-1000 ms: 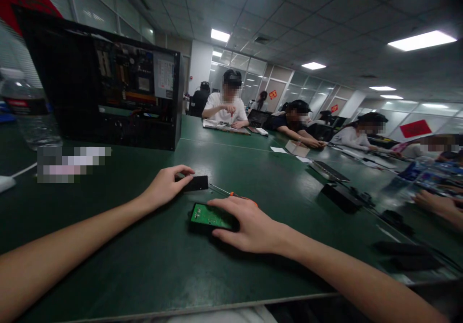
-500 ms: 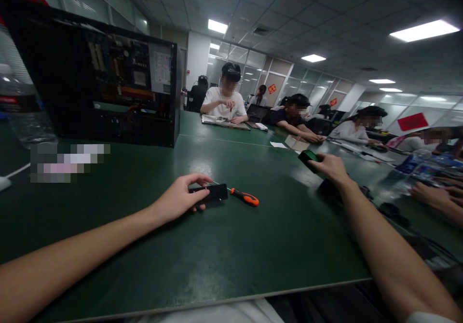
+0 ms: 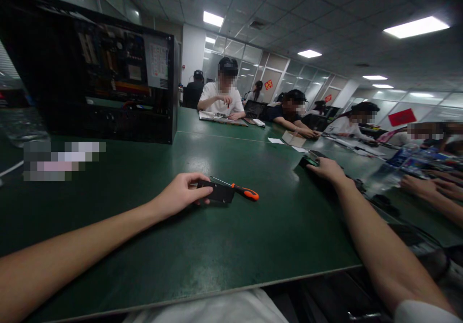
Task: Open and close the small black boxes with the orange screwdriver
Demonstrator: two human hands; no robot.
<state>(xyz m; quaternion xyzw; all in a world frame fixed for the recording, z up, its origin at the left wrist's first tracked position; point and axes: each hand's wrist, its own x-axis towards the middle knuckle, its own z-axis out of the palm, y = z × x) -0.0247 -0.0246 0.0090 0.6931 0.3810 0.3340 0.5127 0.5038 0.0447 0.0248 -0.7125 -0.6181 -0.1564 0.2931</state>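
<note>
Thin black rectangular plate [image 3: 221, 194] extends lengthwise to the right from the grasping fingers of the nearer left hand [image 3: 185, 193], over the green table [image 3: 217, 253], the right hand [image 3: 328, 171] being well apart, its grip unclear.

Flat black panel [image 3: 221, 193] pinched in my left hand [image 3: 186, 190], slightly tilted; dark case [image 3: 306, 161] at my right hand [image 3: 328, 171], partly hidden.

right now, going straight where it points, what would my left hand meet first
Likely the screwdriver, just past the black plate in the left hand; exact depth is unclear.
</note>
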